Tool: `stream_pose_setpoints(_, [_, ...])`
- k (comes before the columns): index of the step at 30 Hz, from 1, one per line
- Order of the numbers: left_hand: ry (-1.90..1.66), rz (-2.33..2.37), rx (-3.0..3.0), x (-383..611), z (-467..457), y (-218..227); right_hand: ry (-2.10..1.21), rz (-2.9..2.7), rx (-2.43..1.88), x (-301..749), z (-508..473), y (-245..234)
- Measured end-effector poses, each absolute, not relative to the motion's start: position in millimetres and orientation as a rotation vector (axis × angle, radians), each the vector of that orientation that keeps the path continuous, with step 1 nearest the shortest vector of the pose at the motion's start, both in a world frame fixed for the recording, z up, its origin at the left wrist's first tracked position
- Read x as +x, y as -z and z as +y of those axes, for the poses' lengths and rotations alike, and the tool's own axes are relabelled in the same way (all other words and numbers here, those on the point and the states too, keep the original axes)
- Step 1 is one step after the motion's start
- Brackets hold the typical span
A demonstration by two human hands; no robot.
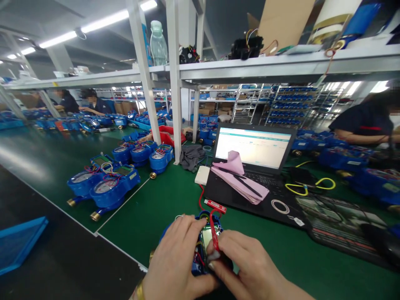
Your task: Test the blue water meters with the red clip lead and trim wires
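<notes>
Two hands are at work in the head view, close to the near edge of the green tabletop (156,204). Your left hand (179,252) is clamped over the left side of a blue meter (197,266), its fingers reaching toward the far end. Your right hand (250,256) has thumb and fingers pinched together on the lower end of a red cable (213,229), over the meter's open face; your fingers hide the exact contact.

Just beyond the meter lies a red stick (215,206) with white lettering. Farther toward the far edge of the tabletop you have a white box (202,175) beside an open laptop (253,146), its screen lit. A folded pink cloth (231,183) lies across the laptop's keys, with dark slender tools on top. To the laptop's right, a yellow cord (326,182) is looped behind a patterned keyboard (346,233).

On your left, two blue meters with brass ends (109,189) sit near the tabletop's near edge, more standing behind them. A grey cloth (191,157) is bunched by the shelf post (174,104), and a red bin (168,134) stands behind.
</notes>
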State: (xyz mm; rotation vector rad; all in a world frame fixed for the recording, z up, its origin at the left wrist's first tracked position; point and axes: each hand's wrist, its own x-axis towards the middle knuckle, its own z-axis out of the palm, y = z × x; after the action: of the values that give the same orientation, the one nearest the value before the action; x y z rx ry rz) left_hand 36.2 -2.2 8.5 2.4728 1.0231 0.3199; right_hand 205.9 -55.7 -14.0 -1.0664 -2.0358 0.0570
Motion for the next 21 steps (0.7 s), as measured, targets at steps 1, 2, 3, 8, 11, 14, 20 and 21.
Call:
stream_pose_setpoints(1, [-0.308,1.030,2.473,36.4,-1.8,-8.3,-0.056,-2.035,-1.066,206.1,-55.0,14.5])
stream_pose_setpoints(2, [-0.298,1.038,2.474,36.6,-1.4,-7.9,-0.054,-2.038,-1.065,206.3,-54.3,15.2])
stream_pose_setpoints(3, [-0.291,1.046,2.474,36.7,-0.9,-7.3,-0.052,-2.042,-1.061,206.6,-53.6,15.8])
stream_pose_setpoints(8, [-0.267,1.108,2.483,36.3,1.9,-3.7,-0.078,-2.054,-1.034,208.3,-50.9,19.0])
stream_pose_setpoints(11, [-0.241,1.127,2.489,35.4,4.1,-2.3,-0.061,-2.046,-1.033,209.3,-47.9,22.1])
stream_pose_setpoints(14, [-0.236,1.135,2.486,34.9,6.1,-0.5,-0.043,-2.041,-1.033,209.0,-45.1,26.7])
stream_pose_setpoints(20, [-0.367,1.087,2.541,33.3,7.5,3.6,-0.261,-1.991,-1.000,208.5,-49.2,19.2])
stream_pose_setpoints(21, [-0.388,1.078,2.558,32.1,7.6,4.7,-0.426,-1.915,-0.996,211.1,-48.1,15.4])
